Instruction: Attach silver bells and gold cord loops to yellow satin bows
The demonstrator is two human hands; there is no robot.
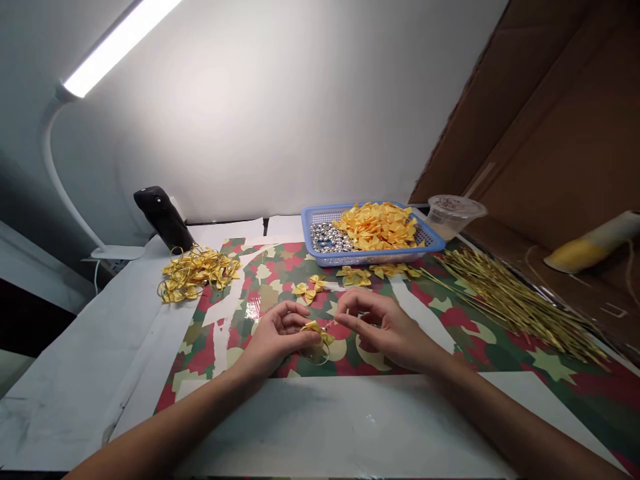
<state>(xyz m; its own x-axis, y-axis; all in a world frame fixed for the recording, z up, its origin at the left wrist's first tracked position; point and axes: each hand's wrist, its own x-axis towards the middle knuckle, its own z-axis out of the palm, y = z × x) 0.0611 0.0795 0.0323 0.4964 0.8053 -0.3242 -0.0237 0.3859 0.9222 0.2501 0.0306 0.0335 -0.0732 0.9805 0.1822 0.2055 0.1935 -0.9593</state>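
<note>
My left hand [277,331] pinches a small yellow ribbon bow [318,331] with a thin gold loop hanging under it, just above the camouflage-patterned mat [450,320]. My right hand [383,327] is closed in a pinch right beside the bow, its fingertips on a thin gold wire at the bow's middle. Both hands meet at the centre of the mat. A few loose yellow bows [310,287] lie just beyond my fingers.
A blue basket [320,217] at the back holds yellow bows and silver bells. A heap of finished gold-looped bows [196,272] lies at the left by a black tool [163,217]. Gold wire ties [505,300] spread on the right. A plastic cup [453,215] and a desk lamp [75,87] stand behind.
</note>
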